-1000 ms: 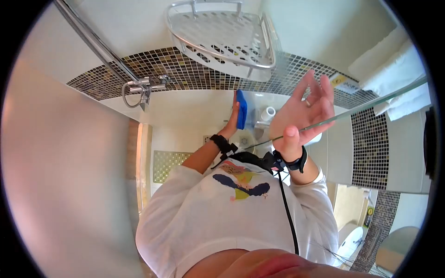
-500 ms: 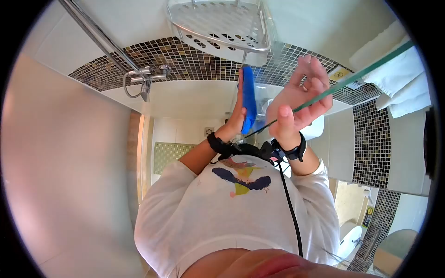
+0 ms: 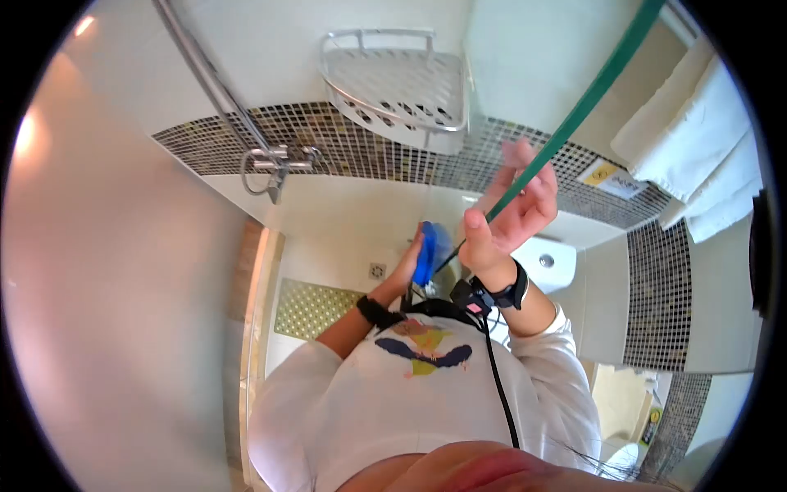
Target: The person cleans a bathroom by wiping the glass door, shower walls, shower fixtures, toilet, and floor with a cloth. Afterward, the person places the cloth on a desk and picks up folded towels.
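A folded blue cloth (image 3: pixel 425 256) is in my left hand (image 3: pixel 407 264), which holds it upright against the left face of a clear glass panel. The panel's green edge (image 3: pixel 566 131) runs from the upper right down to the middle of the view. My right hand (image 3: pixel 515 215) is around this edge, its thumb on the near side and some fingers seen through the glass, loosely curled. Both wrists wear black straps, and a small black device (image 3: pixel 471 297) sits at the right wrist.
A metal corner shelf (image 3: pixel 402 86) hangs above the hands. The shower tap (image 3: pixel 279 162) is on the wall to the left, over a green dotted mat (image 3: pixel 316 310). A white toilet tank (image 3: pixel 543 261) stands at the right, below white towels (image 3: pixel 689 135).
My left hand first rose with the blue cloth, then came back down along the glass. My right hand stayed at the edge, which now stands steeper in view as the camera shifted.
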Demonstrator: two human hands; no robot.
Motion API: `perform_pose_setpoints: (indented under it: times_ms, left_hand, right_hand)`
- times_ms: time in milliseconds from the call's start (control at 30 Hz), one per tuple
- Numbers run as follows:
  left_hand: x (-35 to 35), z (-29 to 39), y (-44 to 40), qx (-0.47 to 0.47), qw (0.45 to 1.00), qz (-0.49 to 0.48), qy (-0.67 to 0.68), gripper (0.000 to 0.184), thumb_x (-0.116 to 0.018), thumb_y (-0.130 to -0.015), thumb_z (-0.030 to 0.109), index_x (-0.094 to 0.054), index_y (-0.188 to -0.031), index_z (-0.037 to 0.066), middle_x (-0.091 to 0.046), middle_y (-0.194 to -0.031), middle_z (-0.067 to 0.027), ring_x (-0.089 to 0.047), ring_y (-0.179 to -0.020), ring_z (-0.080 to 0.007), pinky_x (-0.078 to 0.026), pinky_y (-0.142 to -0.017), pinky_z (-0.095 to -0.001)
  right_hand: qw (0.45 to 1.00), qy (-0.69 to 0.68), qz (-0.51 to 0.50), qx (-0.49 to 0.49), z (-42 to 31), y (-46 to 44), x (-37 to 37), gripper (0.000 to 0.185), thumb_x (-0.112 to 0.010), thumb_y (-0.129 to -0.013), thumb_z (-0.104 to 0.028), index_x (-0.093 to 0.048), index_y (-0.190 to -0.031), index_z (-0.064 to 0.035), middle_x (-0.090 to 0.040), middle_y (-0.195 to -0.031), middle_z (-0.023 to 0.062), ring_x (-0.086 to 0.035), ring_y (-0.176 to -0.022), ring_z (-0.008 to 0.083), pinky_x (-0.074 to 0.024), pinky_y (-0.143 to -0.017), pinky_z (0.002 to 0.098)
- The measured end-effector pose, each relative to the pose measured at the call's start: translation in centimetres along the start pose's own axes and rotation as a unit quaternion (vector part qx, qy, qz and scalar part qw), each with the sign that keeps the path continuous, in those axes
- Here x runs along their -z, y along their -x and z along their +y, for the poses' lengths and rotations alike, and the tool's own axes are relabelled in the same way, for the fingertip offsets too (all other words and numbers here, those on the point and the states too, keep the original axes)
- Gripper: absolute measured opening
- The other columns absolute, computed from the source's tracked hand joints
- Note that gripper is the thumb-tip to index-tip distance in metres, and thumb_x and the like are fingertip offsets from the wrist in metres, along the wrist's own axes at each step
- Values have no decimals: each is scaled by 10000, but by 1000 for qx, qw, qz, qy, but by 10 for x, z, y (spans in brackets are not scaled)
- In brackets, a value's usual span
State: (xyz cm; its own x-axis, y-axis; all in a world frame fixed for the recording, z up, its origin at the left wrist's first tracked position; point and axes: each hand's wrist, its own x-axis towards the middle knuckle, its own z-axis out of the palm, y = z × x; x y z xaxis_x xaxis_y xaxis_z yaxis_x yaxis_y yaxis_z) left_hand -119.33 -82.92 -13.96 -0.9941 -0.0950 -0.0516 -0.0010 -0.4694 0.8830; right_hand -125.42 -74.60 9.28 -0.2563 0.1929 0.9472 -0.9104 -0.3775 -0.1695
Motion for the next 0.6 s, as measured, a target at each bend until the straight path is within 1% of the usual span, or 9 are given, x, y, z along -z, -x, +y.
perform_pose_setpoints:
  times_ms: [100, 167, 267, 400, 433, 467, 500, 567, 600]
  left_hand:
    - [-63, 95, 30, -154, 983, -19, -97, 696, -332, -911, 442, -45, -1384, 19, -37, -1452, -113, -54, -1334, -215, -90, -1065, -315]
    - [-100, 146, 48, -361, 905, -86, -206, 878, -502, -828, 463, -4, -1374, -11, 7, -1444, -175, -44, -1335, -273, -86, -1064, -363]
    - [-106, 154, 55, -412, 831, -28, -372, 1030, -651, -725, 417, 23, -1367, -24, 25, -1430, -223, -33, -1332, -327, -89, -1060, -404]
    - [-112, 151, 66, -499, 781, 39, -373, 1031, -708, -701, 293, 14, -1368, -19, 25, -1419, -252, -60, -1321, -366, -116, -1050, -445]
    - [-123, 154, 69, -540, 783, 42, -306, 1033, -718, -700, 279, 13, -1366, -22, 49, -1413, -263, -100, -1311, -377, -156, -1039, -461]
    - [-135, 158, 68, -622, 710, 72, -321, 940, -652, -748, 389, -69, -1367, -13, -44, -1416, -247, -157, -1297, -375, -214, -1025, -443]
    - [-139, 156, 64, -618, 709, 68, -333, 940, -652, -748, 389, -69, -1367, -13, -44, -1416, -247, -157, -1297, -375, -214, -1025, -443]
    - [-137, 148, 52, -672, 625, 12, -396, 786, -583, -761, 478, -217, -1324, 68, -208, -1353, -214, -249, -1244, -374, -239, -999, -453]
    - [-134, 145, 48, -695, 580, -17, -425, 723, -549, -767, 522, -291, -1302, 109, -290, -1321, -198, -295, -1217, -374, -252, -987, -458]
  right_hand:
    - [999, 15, 43, -8, -4, 0, -4, 613, -717, -686, -184, -335, -1150, -64, -329, -1180, 155, -424, -1054, 277, -329, -957, 450]
    - [999, -20, 28, -4, -5, 1, -2, 588, -700, -699, -178, -331, -1142, -64, -332, -1153, 148, -427, -1029, 262, -343, -940, 445]
    - [998, -63, 8, -5, -9, 4, 5, 477, -625, -755, -169, -326, -1112, -63, -336, -1077, 127, -433, -915, 211, -399, -832, 388]
    - [980, -132, 82, -124, -25, 18, 35, 338, -530, -826, -204, -352, -1072, -56, -360, -1025, 126, -411, -828, 177, -378, -735, 312]
    - [962, -209, 3, -174, -32, 20, 44, 320, -519, -832, -215, -367, -1060, -49, -371, -1008, 129, -415, -840, 182, -378, -754, 318]
    - [930, -284, -76, -219, -36, 19, 49, 306, -508, -838, -227, -383, -1047, -42, -382, -991, 133, -420, -853, 186, -378, -774, 324]
    - [922, -303, -121, -210, -41, 18, 47, 378, -503, -839, -281, -393, -1086, -16, -400, -1033, 157, -433, -918, 214, -372, -826, 343]
    - [915, -296, -228, -153, -52, 3, 55, 704, -548, -788, -435, -299, -1258, 26, -354, -1202, 224, -390, -1099, 332, -289, -949, 446]
    - [916, -303, -214, -154, -57, -3, 58, 704, -548, -788, -435, -299, -1258, 26, -354, -1202, 224, -390, -1099, 332, -289, -949, 446]
